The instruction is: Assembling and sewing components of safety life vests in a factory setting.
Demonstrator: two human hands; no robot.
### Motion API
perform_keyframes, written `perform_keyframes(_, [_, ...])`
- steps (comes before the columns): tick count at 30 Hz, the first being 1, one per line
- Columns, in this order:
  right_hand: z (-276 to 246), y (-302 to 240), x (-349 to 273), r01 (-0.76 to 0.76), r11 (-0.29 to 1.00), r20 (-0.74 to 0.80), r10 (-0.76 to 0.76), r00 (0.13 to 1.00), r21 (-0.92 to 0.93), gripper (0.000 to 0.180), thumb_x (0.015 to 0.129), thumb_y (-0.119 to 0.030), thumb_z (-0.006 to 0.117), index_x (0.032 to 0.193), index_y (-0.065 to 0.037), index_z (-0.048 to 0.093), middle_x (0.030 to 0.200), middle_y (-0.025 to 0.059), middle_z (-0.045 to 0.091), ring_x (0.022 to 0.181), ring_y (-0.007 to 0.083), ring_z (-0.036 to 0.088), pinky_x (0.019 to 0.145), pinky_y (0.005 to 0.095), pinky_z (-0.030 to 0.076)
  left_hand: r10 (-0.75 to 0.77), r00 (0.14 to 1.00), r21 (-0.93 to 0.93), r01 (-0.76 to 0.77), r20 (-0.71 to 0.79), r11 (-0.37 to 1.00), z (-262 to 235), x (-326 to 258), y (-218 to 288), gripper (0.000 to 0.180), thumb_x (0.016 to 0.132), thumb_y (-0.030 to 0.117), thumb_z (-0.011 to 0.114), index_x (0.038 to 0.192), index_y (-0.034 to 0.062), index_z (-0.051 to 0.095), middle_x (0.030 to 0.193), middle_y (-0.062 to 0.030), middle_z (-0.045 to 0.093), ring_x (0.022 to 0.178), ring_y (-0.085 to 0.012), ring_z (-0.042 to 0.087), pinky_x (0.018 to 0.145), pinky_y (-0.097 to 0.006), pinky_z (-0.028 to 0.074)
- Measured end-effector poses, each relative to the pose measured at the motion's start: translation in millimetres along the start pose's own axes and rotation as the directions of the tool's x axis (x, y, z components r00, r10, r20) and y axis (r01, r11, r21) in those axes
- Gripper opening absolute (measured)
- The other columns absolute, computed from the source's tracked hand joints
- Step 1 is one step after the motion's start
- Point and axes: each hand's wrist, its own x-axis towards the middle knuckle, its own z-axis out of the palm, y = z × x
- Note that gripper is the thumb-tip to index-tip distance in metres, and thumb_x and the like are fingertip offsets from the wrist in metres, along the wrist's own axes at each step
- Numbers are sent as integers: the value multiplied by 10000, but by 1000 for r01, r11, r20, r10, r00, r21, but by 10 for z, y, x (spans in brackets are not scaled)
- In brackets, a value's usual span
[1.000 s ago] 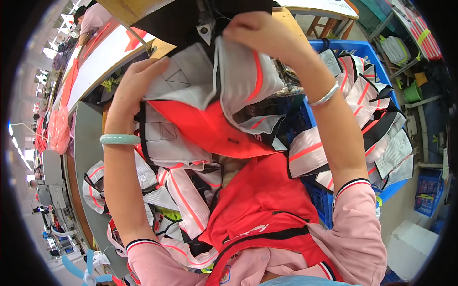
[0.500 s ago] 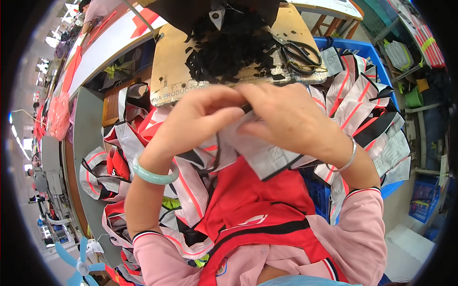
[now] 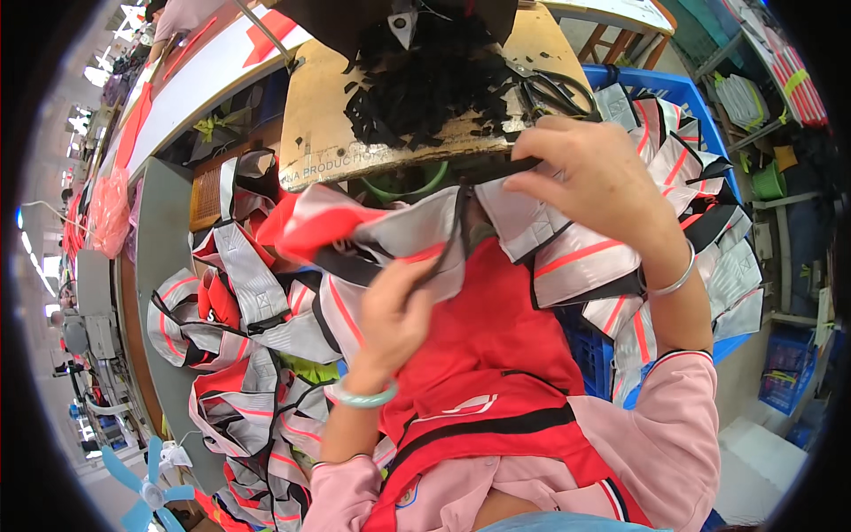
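At the frame's centre, the left hand (image 3: 394, 319) pinches a black strip (image 3: 456, 232) while the right hand (image 3: 598, 182), upper right, grips what seems the grey-and-red fabric piece (image 3: 567, 257) below the wooden board (image 3: 328, 115).

Small white triangular label (image 3: 403, 23) on black fabric, top centre.

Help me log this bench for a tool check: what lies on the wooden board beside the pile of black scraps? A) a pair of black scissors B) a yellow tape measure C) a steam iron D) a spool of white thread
A: a pair of black scissors lies on the wooden board, just right of the black scraps, above the right hand.
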Motion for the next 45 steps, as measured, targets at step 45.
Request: perform_keyframes(45, [213, 620, 1166, -306, 899, 120, 282, 952, 315, 447, 868, -457, 615, 947, -21, 682, 718, 39, 589, 669, 107, 512, 636, 265, 428, -580, 813, -651, 413, -51, 637, -1061, 2082, 169, 199, 733, 128, 715, 896, 16, 685, 834, -74, 678, 718, -182, 644, 689, -285, 532])
